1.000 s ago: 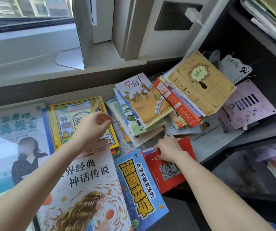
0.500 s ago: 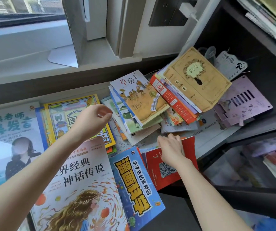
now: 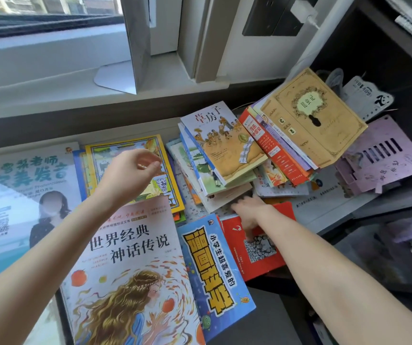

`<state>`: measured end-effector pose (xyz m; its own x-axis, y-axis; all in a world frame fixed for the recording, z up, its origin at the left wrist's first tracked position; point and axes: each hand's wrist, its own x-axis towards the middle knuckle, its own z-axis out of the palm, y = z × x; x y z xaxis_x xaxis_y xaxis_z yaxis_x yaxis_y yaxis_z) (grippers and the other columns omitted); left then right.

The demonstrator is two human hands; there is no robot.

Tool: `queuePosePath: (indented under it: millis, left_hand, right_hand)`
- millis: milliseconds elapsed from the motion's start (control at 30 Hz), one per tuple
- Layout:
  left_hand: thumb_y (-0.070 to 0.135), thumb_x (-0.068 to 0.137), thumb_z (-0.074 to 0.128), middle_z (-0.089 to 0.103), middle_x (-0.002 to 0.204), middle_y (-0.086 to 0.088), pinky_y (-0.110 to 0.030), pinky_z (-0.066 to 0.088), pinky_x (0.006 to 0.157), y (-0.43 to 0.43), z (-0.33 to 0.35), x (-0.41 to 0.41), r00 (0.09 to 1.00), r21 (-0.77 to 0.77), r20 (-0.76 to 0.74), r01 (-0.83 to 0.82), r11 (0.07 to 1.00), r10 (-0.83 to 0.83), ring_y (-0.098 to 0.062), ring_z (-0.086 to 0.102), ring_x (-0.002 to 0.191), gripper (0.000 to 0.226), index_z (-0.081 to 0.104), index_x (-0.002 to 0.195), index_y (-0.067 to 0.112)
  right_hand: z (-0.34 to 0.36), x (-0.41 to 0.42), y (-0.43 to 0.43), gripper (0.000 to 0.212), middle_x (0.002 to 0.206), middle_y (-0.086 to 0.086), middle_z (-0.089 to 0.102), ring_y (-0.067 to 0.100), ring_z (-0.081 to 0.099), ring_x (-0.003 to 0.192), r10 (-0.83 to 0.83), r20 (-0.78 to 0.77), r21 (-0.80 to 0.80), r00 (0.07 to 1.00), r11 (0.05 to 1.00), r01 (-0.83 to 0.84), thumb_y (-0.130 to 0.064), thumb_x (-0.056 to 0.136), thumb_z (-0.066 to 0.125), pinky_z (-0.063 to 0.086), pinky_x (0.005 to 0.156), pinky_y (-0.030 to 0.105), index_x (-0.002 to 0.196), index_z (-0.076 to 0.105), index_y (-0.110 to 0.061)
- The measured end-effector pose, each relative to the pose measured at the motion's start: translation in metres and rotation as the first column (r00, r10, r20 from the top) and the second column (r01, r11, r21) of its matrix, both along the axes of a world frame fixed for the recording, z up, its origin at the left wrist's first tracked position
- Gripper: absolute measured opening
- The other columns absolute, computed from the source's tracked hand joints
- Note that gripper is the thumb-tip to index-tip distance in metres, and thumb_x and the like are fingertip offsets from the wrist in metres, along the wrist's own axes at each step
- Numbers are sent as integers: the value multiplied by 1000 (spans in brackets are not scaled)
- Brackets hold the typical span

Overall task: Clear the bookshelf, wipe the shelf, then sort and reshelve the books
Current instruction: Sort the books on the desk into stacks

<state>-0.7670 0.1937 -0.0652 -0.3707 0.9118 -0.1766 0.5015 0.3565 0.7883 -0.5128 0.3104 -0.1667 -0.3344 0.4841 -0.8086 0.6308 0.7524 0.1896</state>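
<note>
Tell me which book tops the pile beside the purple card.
The tan book with the ornate framed title; the books beneath it show only strips along its left side.

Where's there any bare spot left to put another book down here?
The window sill is bare left of the white bookend. Below it everything is crowded: big books lie overlapping from the teal book to the red book, and a slumped pile under the tan book fills the shelf mouth.
</note>
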Motion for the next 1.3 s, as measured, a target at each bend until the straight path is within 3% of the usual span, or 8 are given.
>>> queuePosePath:
  millis: [367,467,633,933,1067,1167,1233,1300]
  left_hand:
    - [20,94,56,69,96,1,-33,51,79,-18,10,-12,999,39,-29,-28,999,29,-16,64,90,15,69,101,17]
    - [19,94,55,69,96,1,-31,49,76,-21,17,-12,999,61,-33,-24,998,27,-15,64,88,15,69,99,17]
    - [22,94,56,69,99,-2,-30,48,76,-24,29,-6,999,103,-34,-1,995,4,-17,64,92,19,69,105,14]
    - [20,94,55,67,95,5,-19,42,63,-31,58,4,1000,204,-8,9,979,-8,-11,62,89,18,69,104,17]
    - [28,93,58,65,96,7,-12,39,63,-44,67,9,990,217,138,-14,976,-16,-2,59,86,22,66,109,15]
    - [41,89,60,65,104,9,-11,41,68,-57,77,10,965,230,247,25,973,-84,0,59,94,33,62,114,20]
    - [51,85,59,64,111,10,-12,43,73,-68,88,9,932,220,340,50,974,-124,0,59,99,43,57,119,25]
    - [66,78,56,65,118,9,-25,47,90,-81,100,8,864,238,461,98,966,-201,-8,60,110,57,57,121,29]
  right_hand:
    - [19,5,-4,79,127,7,58,29,54,115,-181,-32,-121,983,977,176,-22,67,86,45,83,32,132,41,-18]
    - [30,7,-6,49,106,-1,66,23,61,103,-108,-1,-117,994,987,107,-28,67,86,51,85,34,108,61,-21]
    - [67,17,-10,34,86,-3,60,22,59,87,-44,-51,86,998,995,49,-31,73,82,42,64,30,88,54,-21]
    - [177,21,-23,36,90,-6,62,24,61,95,-221,-454,468,863,765,442,-36,72,82,39,68,30,95,56,-28]
    - [223,16,-42,41,97,-7,70,24,62,97,-186,-808,333,559,638,695,-39,69,83,46,82,35,103,61,-30]
    - [258,4,-64,44,93,-7,72,18,67,89,-182,-975,-22,124,640,768,-27,61,89,52,83,38,99,67,-27]
    - [277,-6,-82,48,86,-4,73,13,70,79,-296,-925,-378,-237,676,633,-9,55,90,56,74,34,97,69,-16]
    - [287,-13,-95,64,85,3,74,15,71,74,-450,-776,-618,-442,680,394,-16,42,93,57,67,33,100,70,-5]
